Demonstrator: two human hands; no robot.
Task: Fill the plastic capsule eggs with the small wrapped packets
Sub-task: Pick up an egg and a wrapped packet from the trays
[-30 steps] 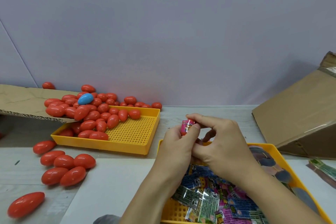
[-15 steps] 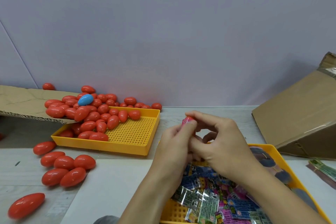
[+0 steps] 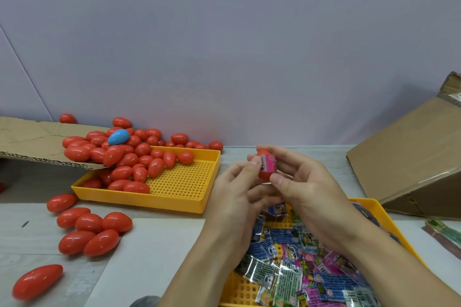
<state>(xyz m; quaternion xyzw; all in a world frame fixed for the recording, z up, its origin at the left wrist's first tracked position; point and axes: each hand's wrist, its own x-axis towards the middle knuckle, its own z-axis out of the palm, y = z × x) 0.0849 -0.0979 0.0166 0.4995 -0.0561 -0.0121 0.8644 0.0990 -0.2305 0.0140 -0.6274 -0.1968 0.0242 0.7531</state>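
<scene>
Pinching pink packet [image 3: 268, 162] against red egg [image 3: 264, 174], left hand [image 3: 233, 193], right hand [image 3: 303, 182].

Bright, even light; soft shadows under my hands. Wide-angle bending at edges; the nearest red egg [image 3: 37, 281] looks slightly blurred.

You get one head-worn wide-angle view, looking forward and down, close over the table [image 3: 244, 150]; the wall [image 3: 224, 44] fills the top half. There is no second view to overlap.
</scene>
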